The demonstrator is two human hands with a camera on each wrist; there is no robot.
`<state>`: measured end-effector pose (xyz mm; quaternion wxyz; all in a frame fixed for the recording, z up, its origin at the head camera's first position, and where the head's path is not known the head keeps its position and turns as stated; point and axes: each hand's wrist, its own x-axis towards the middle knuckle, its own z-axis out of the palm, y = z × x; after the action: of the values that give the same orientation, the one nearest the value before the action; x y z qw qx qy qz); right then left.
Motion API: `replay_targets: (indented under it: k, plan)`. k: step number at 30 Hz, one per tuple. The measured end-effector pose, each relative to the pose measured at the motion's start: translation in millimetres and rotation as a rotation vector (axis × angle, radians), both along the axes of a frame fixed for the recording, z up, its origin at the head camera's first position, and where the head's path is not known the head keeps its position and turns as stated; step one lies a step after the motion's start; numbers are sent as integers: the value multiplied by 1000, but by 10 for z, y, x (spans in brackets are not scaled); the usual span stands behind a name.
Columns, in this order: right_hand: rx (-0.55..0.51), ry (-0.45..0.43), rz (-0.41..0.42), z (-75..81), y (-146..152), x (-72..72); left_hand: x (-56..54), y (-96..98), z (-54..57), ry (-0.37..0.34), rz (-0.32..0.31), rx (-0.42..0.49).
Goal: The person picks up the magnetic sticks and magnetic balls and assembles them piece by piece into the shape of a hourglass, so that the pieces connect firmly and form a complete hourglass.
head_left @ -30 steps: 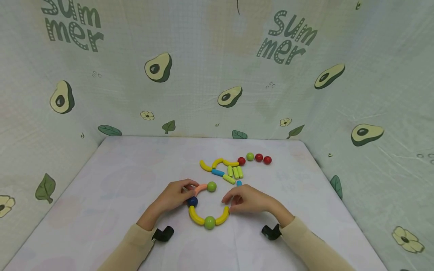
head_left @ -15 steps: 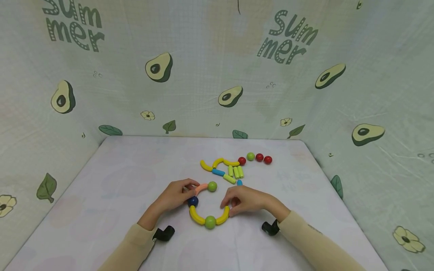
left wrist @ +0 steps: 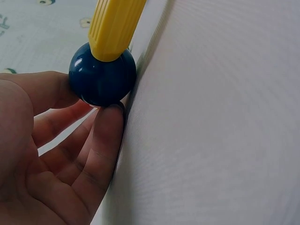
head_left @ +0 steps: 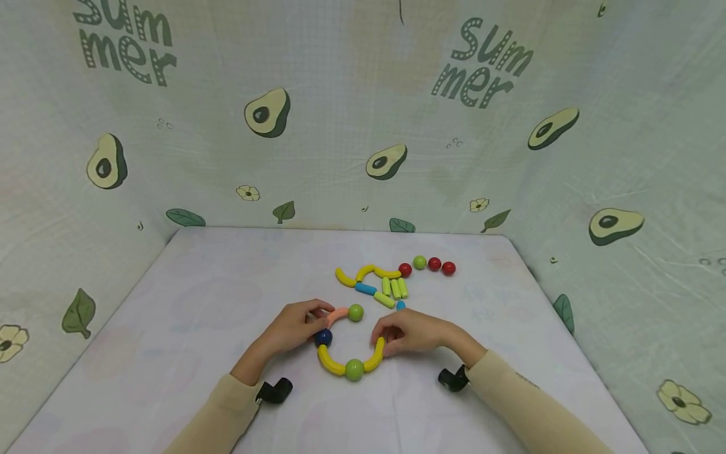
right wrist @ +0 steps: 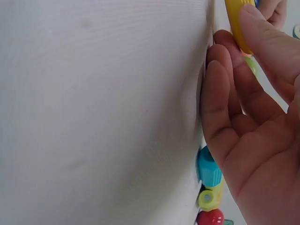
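My left hand [head_left: 297, 326] pinches the curved pink rod [head_left: 339, 313] close to a dark blue ball [head_left: 324, 338]; in the left wrist view the thumb lies against the blue ball [left wrist: 101, 77]. A green ball [head_left: 355, 313] sits at the pink rod's other end. From the blue ball a curved yellow rod [head_left: 330, 362] leads to a second green ball [head_left: 354, 369], then to another curved yellow rod [head_left: 374, 358], forming an open ring. My right hand [head_left: 411, 331] pinches that last rod near its free end, with the thumb on the yellow rod [right wrist: 239, 28] in the right wrist view.
Farther back lie several yellow curved rods [head_left: 365, 272], light green straight rods [head_left: 395, 289] and a blue rod [head_left: 365, 289]. A row of red balls [head_left: 434, 263] and one green ball [head_left: 420, 262] lies at their right. Another blue piece [head_left: 401, 306] shows behind my right hand.
My right hand has closed in on the free end of the right yellow rod. That rod and the lower green ball have shifted slightly up and right. The left hand stays put.
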<state>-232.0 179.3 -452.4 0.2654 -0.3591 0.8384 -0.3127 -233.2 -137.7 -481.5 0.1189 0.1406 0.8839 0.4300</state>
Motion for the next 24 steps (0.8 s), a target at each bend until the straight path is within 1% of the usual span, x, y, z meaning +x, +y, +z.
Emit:
replay_targets:
  k: [5, 11, 16, 21, 24]
  plan:
    - [-29, -31, -28, 1, 19, 7, -3, -6, -9, -10, -2, 8]
    - [-36, -76, -92, 6, 8, 8, -6, -7, -16, -4, -5, 13]
    - [-73, -148, -147, 7, -18, 16, 3, -1, -2, 0, -5, 13]
    - [-128, -250, -192, -5, -52, 14, 4, 5, -2, -23, 6, 17]
    - [-156, -284, -230, -13, -68, 16, -1, 10, -5, -24, 11, 12]
